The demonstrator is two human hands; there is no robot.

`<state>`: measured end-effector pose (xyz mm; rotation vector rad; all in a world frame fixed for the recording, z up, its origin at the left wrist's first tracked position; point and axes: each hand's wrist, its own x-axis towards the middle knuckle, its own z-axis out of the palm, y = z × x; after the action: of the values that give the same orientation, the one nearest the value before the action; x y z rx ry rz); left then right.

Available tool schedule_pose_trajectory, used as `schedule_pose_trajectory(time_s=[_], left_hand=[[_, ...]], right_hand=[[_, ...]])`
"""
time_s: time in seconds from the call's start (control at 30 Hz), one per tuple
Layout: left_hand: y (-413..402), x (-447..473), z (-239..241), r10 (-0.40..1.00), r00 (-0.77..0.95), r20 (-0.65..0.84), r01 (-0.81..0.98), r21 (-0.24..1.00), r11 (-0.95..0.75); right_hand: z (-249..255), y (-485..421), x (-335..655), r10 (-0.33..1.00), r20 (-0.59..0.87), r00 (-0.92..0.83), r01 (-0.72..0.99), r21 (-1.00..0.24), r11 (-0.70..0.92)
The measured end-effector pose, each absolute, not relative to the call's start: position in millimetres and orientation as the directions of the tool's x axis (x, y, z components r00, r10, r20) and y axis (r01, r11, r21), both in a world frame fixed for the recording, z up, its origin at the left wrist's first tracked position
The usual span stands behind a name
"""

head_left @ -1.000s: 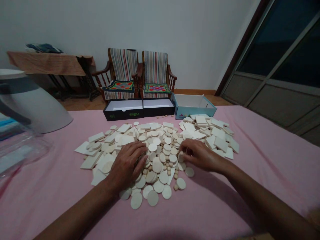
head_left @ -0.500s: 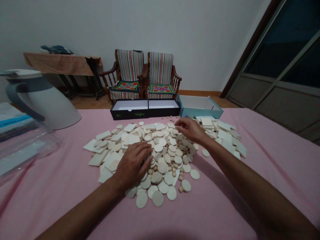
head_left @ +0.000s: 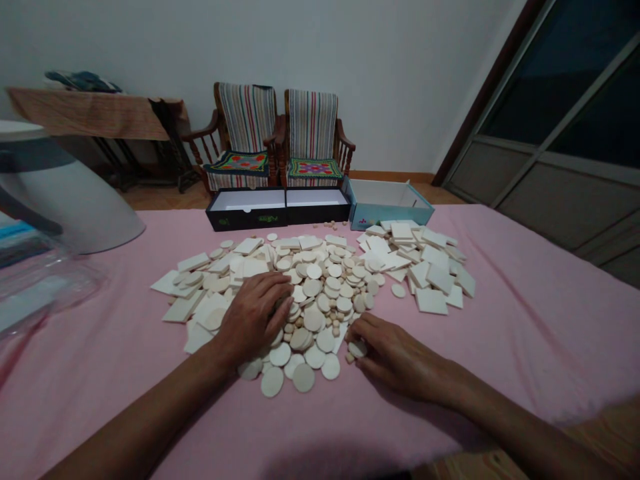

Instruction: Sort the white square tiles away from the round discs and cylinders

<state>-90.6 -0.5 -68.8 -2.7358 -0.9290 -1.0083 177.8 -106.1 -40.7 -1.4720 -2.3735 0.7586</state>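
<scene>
My left hand (head_left: pixel 257 312) rests on the left side of a large pile of pale discs, fingers curved over it and thumb held apart. Whatever lies beneath its palm is hidden. At the pile's front right edge is my right hand (head_left: pixel 393 352), with its fingers and thumb closed around a pale round disc (head_left: pixel 357 349). A small wooden cube (head_left: pixel 349 358) sits by the thumb tip. Round discs (head_left: pixel 313 319), small wooden cubes (head_left: pixel 336 323) and square tiles (head_left: pixel 184 307) are mixed together in the pile.
A separate heap of square tiles (head_left: pixel 433 301) lies to the right. Two joined black boxes (head_left: pixel 250 220) and a light blue box (head_left: pixel 390 215) stand behind. At left are a grey-white jug (head_left: pixel 95 213) and clear plastic packaging (head_left: pixel 45 293). Pink cloth (head_left: pixel 510 320) covers the table.
My right hand has come from the back of the pile to its front right edge and closed around a disc. My left hand stays on the pile. The view has shifted slightly.
</scene>
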Motion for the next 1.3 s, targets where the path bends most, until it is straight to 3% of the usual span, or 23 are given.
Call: schedule_pose_trajectory(time_s=[0.17, 0.37, 0.43, 0.57, 0.73, 0.83, 0.93, 1.03, 1.1, 1.17, 1.3], left_hand=[[-1, -91, -68, 0.509, 0.601, 0.617, 0.563, 0.125, -0.817], [-1, -91, -69, 0.511, 0.598, 0.618, 0.57, 0.12, -0.813], [-1, -91, -68, 0.515, 0.601, 0.611, 0.57, 0.125, -0.812], [-2, -91, -68, 0.525, 0.6, 0.604, 0.568, 0.141, -0.811], [-1, -92, -68, 0.522, 0.601, 0.605, 0.564, 0.143, -0.814], [-1, -91, -68, 0.523, 0.603, 0.603, 0.567, 0.136, -0.812], [-1, -91, -68, 0.516, 0.603, 0.608, 0.568, 0.127, -0.813], [-1, -91, -68, 0.508, 0.598, 0.62, 0.566, 0.123, -0.815], [-2, -91, -67, 0.509, 0.597, 0.62, 0.564, 0.126, -0.816], [-2, -91, -67, 0.509, 0.6, 0.617, 0.561, 0.128, -0.818], [-2, -90, -66, 0.506, 0.599, 0.621, 0.558, 0.13, -0.82]], right_hand=[[-36, -81, 183, 0.899, 0.002, -0.438, 0.762, -0.53, 0.373], [-15, -51, 175, 0.942, 0.265, -0.205, 0.716, -0.616, 0.329], [-13, -62, 171, 0.933, 0.192, -0.303, 0.705, -0.614, 0.355], [-22, -103, 168, 0.797, -0.166, -0.581, 0.703, -0.597, 0.387], [-35, -116, 173, 0.782, -0.189, -0.595, 0.703, -0.594, 0.391], [-30, -85, 181, 0.843, -0.111, -0.527, 0.735, -0.557, 0.386], [-21, -38, 186, 0.918, 0.086, -0.388, 0.788, -0.485, 0.379], [-14, -6, 185, 0.921, 0.347, -0.177, 0.752, -0.556, 0.354], [-12, -4, 182, 0.903, 0.411, -0.124, 0.715, -0.594, 0.369], [-13, -17, 180, 0.918, 0.34, -0.202, 0.732, -0.571, 0.372], [-26, -60, 179, 0.922, 0.031, -0.387, 0.777, -0.527, 0.344]])
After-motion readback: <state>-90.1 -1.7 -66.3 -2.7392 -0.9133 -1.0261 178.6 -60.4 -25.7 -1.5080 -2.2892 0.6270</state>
